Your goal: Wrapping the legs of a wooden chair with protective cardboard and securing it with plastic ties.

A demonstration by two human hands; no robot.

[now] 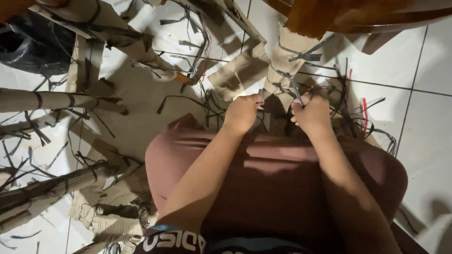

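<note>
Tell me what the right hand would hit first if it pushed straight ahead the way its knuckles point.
Most likely the cardboard-wrapped furniture leg, bound with dark plastic straps. The right hand already sits against its lower end, fingers closed on a strap, so almost no gap remains. Depth is hard to judge from above.

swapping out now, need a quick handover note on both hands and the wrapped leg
Left hand: fist closed at the lower left edge of the tan cardboard wrap on the brown wooden furniture leg.
Right hand: closed on a dark plastic strap at the wrap's lower right.
Done: cut dark strap scraps and loose cardboard pieces lie on the white tiled floor.
Left: the wrap is on the leg, several straps round it.
</note>
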